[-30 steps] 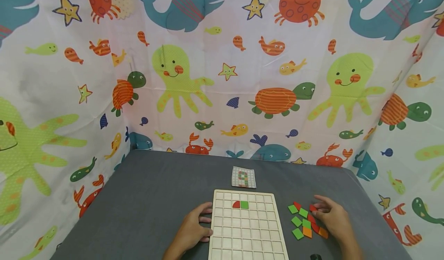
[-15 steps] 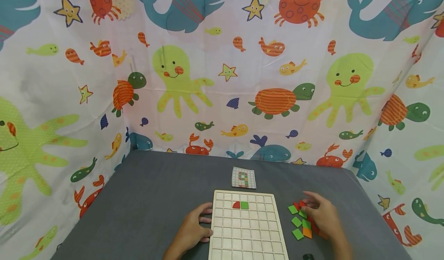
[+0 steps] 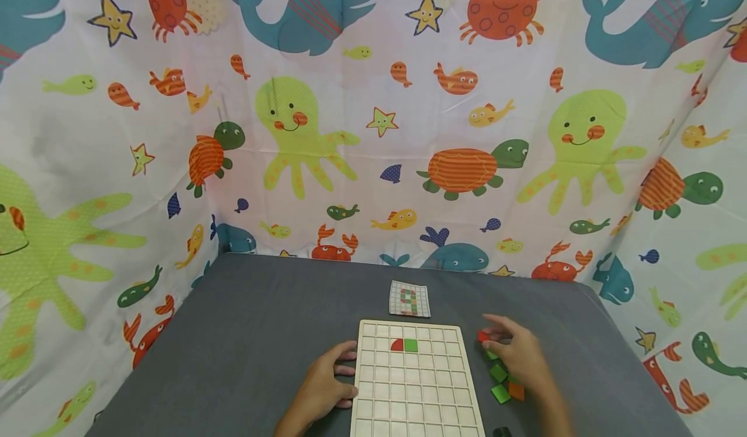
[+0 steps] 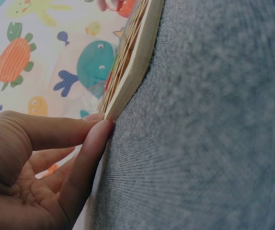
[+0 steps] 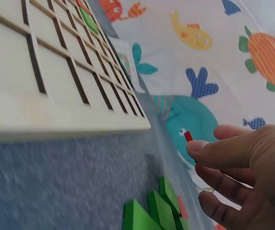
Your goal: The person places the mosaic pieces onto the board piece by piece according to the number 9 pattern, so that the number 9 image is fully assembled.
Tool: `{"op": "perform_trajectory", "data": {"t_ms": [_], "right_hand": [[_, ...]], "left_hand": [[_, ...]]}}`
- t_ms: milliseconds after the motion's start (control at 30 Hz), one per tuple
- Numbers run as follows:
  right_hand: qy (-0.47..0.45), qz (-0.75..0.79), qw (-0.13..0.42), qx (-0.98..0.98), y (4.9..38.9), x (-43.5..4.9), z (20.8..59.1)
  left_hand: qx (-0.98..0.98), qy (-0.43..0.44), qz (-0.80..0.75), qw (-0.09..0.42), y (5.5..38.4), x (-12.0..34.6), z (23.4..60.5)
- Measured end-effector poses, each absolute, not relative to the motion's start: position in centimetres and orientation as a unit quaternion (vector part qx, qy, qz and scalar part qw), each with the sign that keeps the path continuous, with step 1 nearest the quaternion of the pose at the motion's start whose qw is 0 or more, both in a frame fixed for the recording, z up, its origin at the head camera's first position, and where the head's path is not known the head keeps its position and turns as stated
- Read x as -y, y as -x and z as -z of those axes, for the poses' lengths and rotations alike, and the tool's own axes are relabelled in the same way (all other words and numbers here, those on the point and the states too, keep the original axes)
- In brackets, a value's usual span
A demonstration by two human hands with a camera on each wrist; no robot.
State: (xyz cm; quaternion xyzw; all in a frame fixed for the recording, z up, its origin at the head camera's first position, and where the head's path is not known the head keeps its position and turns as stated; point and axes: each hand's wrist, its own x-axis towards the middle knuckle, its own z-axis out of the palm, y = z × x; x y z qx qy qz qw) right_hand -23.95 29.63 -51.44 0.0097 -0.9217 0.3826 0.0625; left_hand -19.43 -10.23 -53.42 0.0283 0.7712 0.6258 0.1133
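Note:
A pale wooden grid board lies flat on the grey table, with a red quarter-round tile and a green square tile side by side in one of its upper rows. My left hand holds the board's left edge; in the left wrist view, thumb and finger pinch that rim. Right of the board, my right hand pinches a small red tile between thumb and fingers, raised above the table. Most of this tile is hidden by the thumb. Below it lie green tiles.
A small card printed with a coloured grid pattern lies behind the board. An orange tile sits among the loose tiles, some hidden beneath my right hand. A dark object shows at the bottom edge. A sea-animal curtain surrounds the table.
My right hand has moved left across the loose tiles toward the board, with a red tile between its fingers. My left hand has stayed at the board's edge.

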Motion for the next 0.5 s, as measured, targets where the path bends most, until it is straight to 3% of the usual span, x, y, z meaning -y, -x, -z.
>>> {"op": "perform_trajectory", "data": {"t_ms": [500], "right_hand": [[-0.043,-0.415,0.041,0.908,24.0,-25.5,51.0]], "left_hand": [[-0.773,-0.020,-0.623,0.119,19.6,10.1,53.4]]}}
